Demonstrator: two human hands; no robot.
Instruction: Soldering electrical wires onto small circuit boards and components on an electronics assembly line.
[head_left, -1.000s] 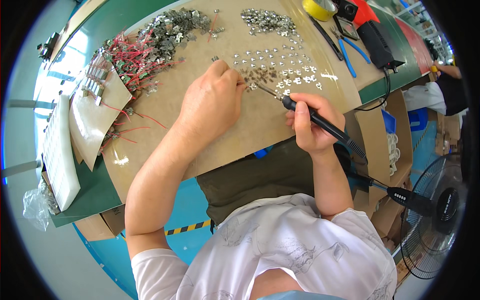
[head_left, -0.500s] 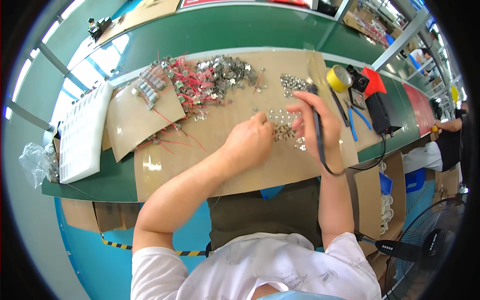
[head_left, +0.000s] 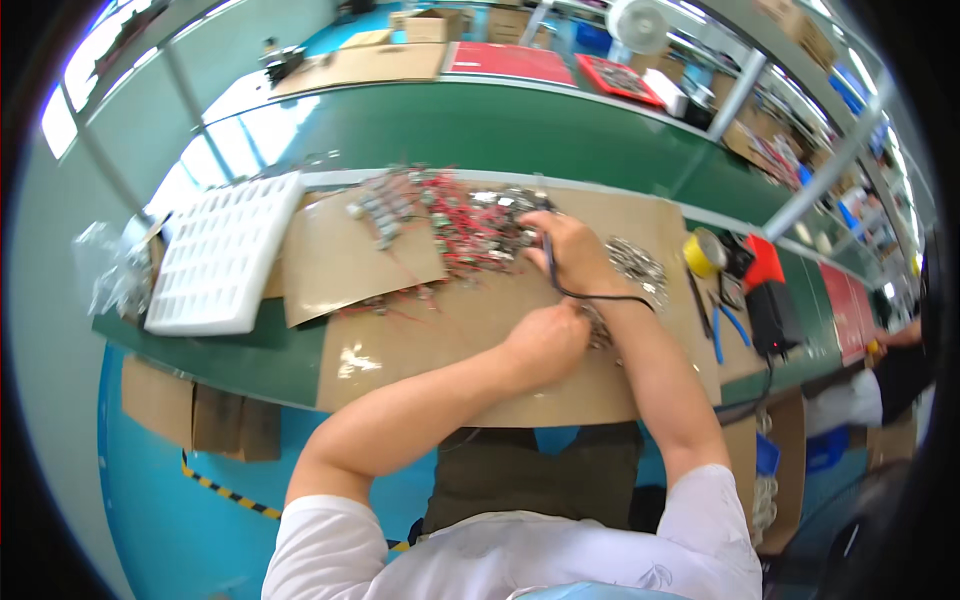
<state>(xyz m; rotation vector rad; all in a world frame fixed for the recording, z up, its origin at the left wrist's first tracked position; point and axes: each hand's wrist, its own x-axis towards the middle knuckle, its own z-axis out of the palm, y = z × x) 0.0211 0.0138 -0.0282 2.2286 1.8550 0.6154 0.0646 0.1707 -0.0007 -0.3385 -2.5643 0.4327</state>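
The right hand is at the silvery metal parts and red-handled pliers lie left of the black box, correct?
Not quite: the head view shows the pliers left of the black box have blue handles. The right hand is at the silvery metal parts.

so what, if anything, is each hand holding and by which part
The right hand holds a corded black tool by its handle; whether the left hand holds anything cannot be told.

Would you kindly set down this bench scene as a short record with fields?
Left hand: curled, contents hidden, beside small loose parts
Right hand: holding a black corded tool, at the right edge of the metal parts pile
Left of pile: red wires
Far left: white compartment tray
Right side: yellow tape roll, blue-handled pliers, black box
Surface: brown sheet on green bench
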